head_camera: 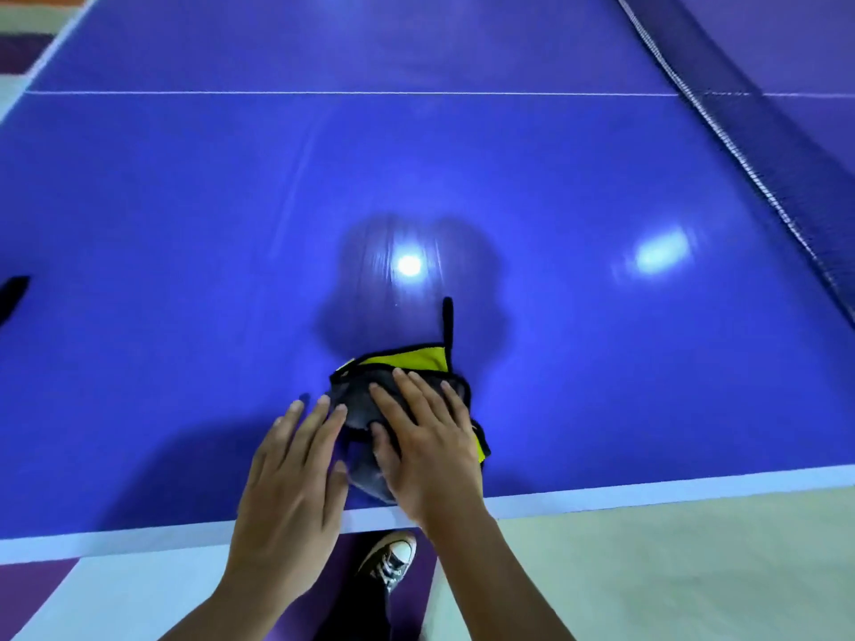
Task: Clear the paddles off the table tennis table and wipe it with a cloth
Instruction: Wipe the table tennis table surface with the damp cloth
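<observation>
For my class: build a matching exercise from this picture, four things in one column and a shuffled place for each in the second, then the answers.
1 cloth
2 right hand
3 net
4 shoe

A on the floor, below the table's near edge
B stretched across the table, far right
C pressed flat on the cloth
D on the table, by its near edge

Pairs: 1-D, 2-C, 3-B, 4-A

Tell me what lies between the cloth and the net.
Between the cloth and the net there is only bare blue table, with a bright glare on it, as the head view shows.
</observation>
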The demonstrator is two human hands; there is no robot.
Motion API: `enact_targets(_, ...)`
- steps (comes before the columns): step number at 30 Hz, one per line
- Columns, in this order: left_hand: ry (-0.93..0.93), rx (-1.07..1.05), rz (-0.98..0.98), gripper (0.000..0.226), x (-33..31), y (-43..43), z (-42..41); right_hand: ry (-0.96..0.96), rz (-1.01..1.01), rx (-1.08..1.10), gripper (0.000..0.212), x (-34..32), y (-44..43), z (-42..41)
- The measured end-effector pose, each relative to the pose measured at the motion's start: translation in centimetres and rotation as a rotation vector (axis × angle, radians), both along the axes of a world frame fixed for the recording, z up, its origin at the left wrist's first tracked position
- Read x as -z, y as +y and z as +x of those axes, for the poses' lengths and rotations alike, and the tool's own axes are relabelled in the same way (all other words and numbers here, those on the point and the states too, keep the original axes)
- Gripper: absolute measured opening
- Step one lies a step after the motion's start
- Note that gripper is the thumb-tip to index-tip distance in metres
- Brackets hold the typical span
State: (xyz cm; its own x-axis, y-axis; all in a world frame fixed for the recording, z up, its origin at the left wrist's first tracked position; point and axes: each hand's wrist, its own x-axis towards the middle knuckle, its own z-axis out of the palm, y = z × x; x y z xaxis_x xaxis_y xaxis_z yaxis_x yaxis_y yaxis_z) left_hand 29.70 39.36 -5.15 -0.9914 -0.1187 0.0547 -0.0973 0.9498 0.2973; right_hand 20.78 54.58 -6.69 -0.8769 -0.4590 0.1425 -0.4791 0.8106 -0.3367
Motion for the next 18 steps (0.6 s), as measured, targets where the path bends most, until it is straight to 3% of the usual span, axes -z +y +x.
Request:
enact_targets(10,0.043,-0.070,0.083,0.052,0.5,2.2,-9.8,-0.018,0.060,0.079,0.049,0.2,2.2,-12.6)
enact_targets(18,0.023,-0.212,0.105,0.052,1.8,-1.4,-22.6,0.036,0.050,0.099,0.045,0.7,-2.0,-32.0)
